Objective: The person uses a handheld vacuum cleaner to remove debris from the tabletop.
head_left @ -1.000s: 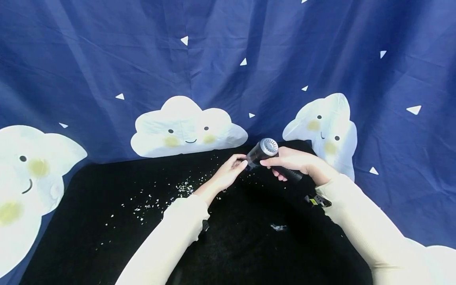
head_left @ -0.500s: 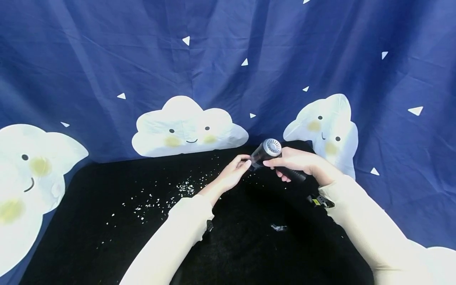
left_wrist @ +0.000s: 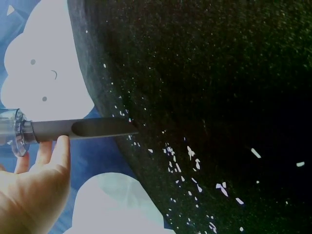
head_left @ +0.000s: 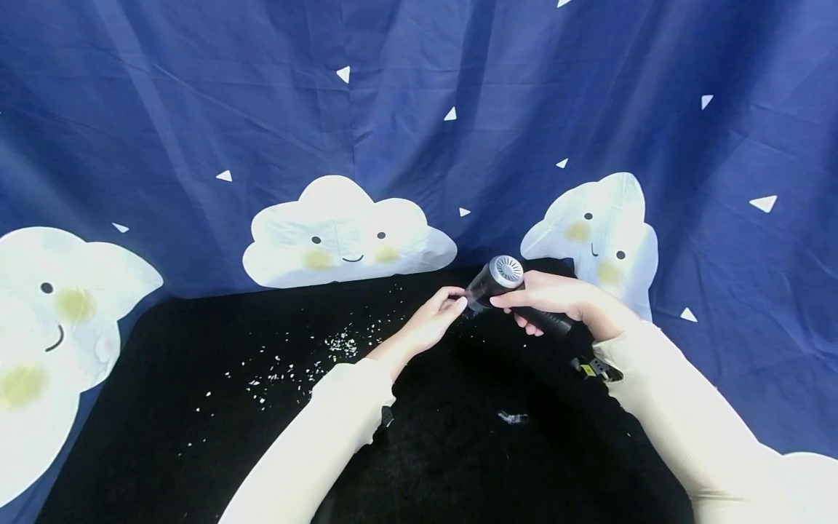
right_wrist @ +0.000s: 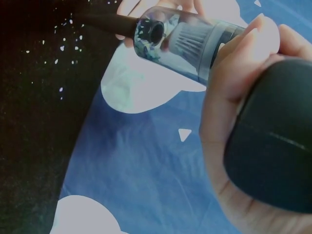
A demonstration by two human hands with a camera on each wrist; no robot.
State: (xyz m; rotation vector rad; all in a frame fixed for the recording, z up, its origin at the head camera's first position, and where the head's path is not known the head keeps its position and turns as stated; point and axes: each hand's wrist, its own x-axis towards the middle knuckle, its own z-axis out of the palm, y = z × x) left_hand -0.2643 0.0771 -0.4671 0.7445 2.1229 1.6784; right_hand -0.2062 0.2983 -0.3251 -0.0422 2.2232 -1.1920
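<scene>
A black handheld vacuum cleaner [head_left: 482, 285] with a silver vented end is held over the far part of the black table. My right hand [head_left: 553, 292] grips its handle. In the right wrist view its clear dust cup [right_wrist: 187, 46] shows a ribbed filter and small pale scraps near the inlet. A dark slanted crevice nozzle [left_wrist: 100, 127] sticks out of the front, its tip toward the table. My left hand [head_left: 427, 322] holds this nozzle near the dust cup, with fingertips at its edge in the left wrist view.
White scraps [head_left: 342, 343] lie scattered on the black tabletop [head_left: 419, 466], mostly left of the hands. A whitish smear [head_left: 512, 418] is nearer the front right. Behind the table hangs a blue curtain [head_left: 399, 87] with smiling clouds.
Both hands have shifted slightly to the right together with the vacuum cleaner. The grip of each hand looks the same, and the scraps on the left lie much as before.
</scene>
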